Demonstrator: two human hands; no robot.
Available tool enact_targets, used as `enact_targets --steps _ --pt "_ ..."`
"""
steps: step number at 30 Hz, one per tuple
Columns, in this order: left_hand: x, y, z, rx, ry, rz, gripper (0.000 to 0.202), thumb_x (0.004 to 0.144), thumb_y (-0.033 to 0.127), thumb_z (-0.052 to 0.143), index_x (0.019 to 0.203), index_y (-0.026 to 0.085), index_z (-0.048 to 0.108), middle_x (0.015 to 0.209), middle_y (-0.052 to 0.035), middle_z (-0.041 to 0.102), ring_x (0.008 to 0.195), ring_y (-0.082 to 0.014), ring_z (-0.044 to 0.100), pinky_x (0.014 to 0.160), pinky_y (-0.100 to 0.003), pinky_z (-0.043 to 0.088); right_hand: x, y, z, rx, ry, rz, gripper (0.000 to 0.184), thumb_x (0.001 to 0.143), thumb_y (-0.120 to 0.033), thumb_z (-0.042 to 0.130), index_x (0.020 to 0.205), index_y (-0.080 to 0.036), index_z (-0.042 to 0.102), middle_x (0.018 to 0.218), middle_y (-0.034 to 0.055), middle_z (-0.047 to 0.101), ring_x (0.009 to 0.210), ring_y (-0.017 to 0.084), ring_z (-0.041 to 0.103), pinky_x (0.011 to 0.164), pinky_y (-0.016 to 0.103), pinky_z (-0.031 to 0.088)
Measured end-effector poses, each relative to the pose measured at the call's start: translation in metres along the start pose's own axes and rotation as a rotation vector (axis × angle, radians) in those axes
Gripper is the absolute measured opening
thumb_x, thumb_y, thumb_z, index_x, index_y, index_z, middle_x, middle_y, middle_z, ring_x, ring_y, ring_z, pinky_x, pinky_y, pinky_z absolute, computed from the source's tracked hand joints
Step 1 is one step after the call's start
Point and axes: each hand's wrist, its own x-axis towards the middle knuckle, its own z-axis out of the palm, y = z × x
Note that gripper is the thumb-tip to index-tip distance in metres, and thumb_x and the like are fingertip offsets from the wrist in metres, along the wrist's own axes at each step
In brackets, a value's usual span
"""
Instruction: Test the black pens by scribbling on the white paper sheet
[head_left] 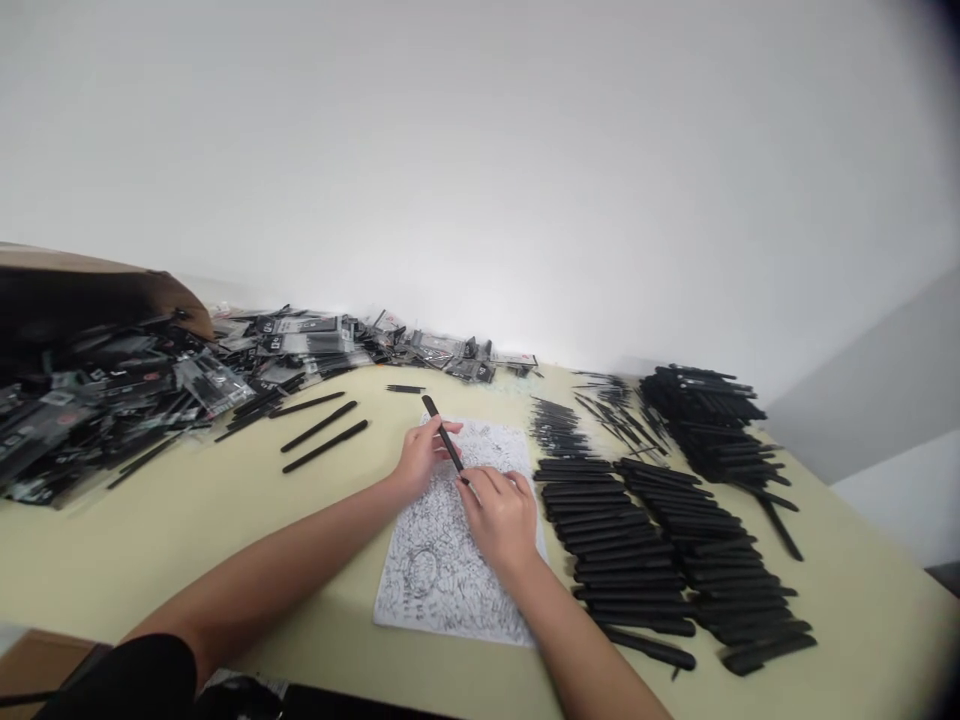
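Note:
A black pen (448,443) slants between my two hands, over the upper part of a white sheet (442,590) covered in dense dark scribbles. My left hand (420,460) grips the pen's upper half between thumb and fingers. Around its lower end the fingers of my right hand (501,512) are closed, hiding the tip. Left of my left hand lie two loose black pens (324,447) and a thinner dark stick (307,403). Just beyond the sheet is a small group of thin black refills (406,389).
Rows of black pens (622,545) line the right side, with a pile of more pens (701,415) behind. Thin refills (559,428) lie above the rows. At left, a heap of plastic packets (210,385) spills from a cardboard box (180,300). A pale wall borders the yellow table (300,640).

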Motion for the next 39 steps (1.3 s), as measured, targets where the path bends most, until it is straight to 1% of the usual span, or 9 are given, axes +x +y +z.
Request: enact_targets --steps 4,8,13,16,22,26,30,35,39 --pt "-0.003 0.001 -0.001 -0.004 -0.010 0.027 0.047 0.072 0.055 0.064 0.086 0.011 0.073 0.089 -0.0106 0.068 0.058 -0.0150 0.060 0.062 -0.032 0.048 -0.003 0.001 0.000 0.311 -0.065 0.285 0.014 0.091 -0.031 0.058 0.094 -0.021 0.067 0.085 0.0018 0.073 0.058 0.013 0.062 0.066 0.028 0.045" --pt "-0.006 0.001 0.000 0.001 -0.025 0.046 0.050 0.072 0.053 0.065 0.100 0.012 0.073 0.091 -0.0081 0.065 0.062 -0.0146 0.060 0.065 -0.032 0.050 -0.002 0.000 0.001 0.646 -0.121 0.617 0.028 0.088 -0.044 0.058 0.102 -0.020 0.064 0.080 0.0026 0.073 0.054 0.014 0.062 0.054 0.027 0.048" --pt "-0.007 0.001 0.000 0.029 -0.047 0.064 0.050 0.073 0.052 0.064 0.103 0.013 0.073 0.091 -0.0071 0.063 0.066 -0.0139 0.059 0.067 -0.031 0.051 0.000 -0.005 0.004 0.874 -0.142 0.806 0.038 0.092 -0.053 0.045 0.105 -0.019 0.057 0.075 0.0022 0.071 0.043 0.012 0.057 0.046 0.025 0.045" --pt "-0.007 0.000 0.001 0.036 -0.045 0.075 0.049 0.074 0.051 0.064 0.103 0.013 0.073 0.092 -0.0070 0.062 0.065 -0.0135 0.059 0.067 -0.031 0.050 -0.001 -0.005 0.006 0.868 -0.153 0.802 0.037 0.092 -0.052 0.045 0.106 -0.020 0.056 0.076 0.0013 0.070 0.042 0.010 0.056 0.045 0.024 0.044" --pt "-0.003 -0.005 -0.001 0.037 -0.056 0.097 0.049 0.074 0.053 0.064 0.102 0.013 0.074 0.090 -0.0060 0.062 0.064 -0.0134 0.058 0.067 -0.032 0.050 -0.002 0.000 0.006 0.758 -0.138 0.702 0.030 0.083 -0.042 0.062 0.103 -0.021 0.055 0.082 0.0008 0.070 0.047 0.010 0.054 0.047 0.023 0.044" --pt "-0.003 -0.006 -0.002 0.032 -0.079 0.102 0.051 0.076 0.053 0.063 0.104 0.012 0.074 0.090 -0.0065 0.061 0.065 -0.0138 0.058 0.067 -0.031 0.049 -0.001 0.002 0.002 0.703 -0.169 0.690 0.025 0.089 -0.045 0.052 0.093 -0.021 0.057 0.084 0.0034 0.073 0.050 0.012 0.057 0.050 0.025 0.044" --pt "-0.003 -0.005 -0.001 0.031 -0.086 0.095 0.051 0.076 0.053 0.063 0.105 0.011 0.073 0.091 -0.0072 0.062 0.064 -0.0136 0.058 0.067 -0.032 0.050 0.003 0.003 -0.003 0.584 -0.247 0.667 0.037 0.095 -0.048 0.039 0.080 -0.022 0.060 0.074 0.0026 0.072 0.054 0.015 0.060 0.055 0.027 0.044" --pt "0.001 -0.007 -0.002 -0.014 -0.059 0.074 0.055 0.075 0.055 0.063 0.106 0.010 0.072 0.087 -0.0052 0.061 0.062 -0.0124 0.058 0.064 -0.030 0.050 0.005 0.003 -0.010 0.396 -0.236 0.618 0.037 0.093 -0.050 0.044 0.111 -0.022 0.060 0.088 0.0012 0.073 0.056 0.013 0.059 0.059 0.027 0.042" --pt "0.003 -0.008 -0.003 -0.066 -0.008 0.075 0.054 0.075 0.056 0.064 0.101 0.009 0.072 0.083 -0.0046 0.060 0.063 -0.0126 0.058 0.063 -0.029 0.050 0.005 0.003 -0.016 0.273 -0.171 0.500 0.041 0.086 -0.047 0.058 0.116 -0.020 0.057 0.096 0.0008 0.070 0.053 0.011 0.054 0.062 0.026 0.042"
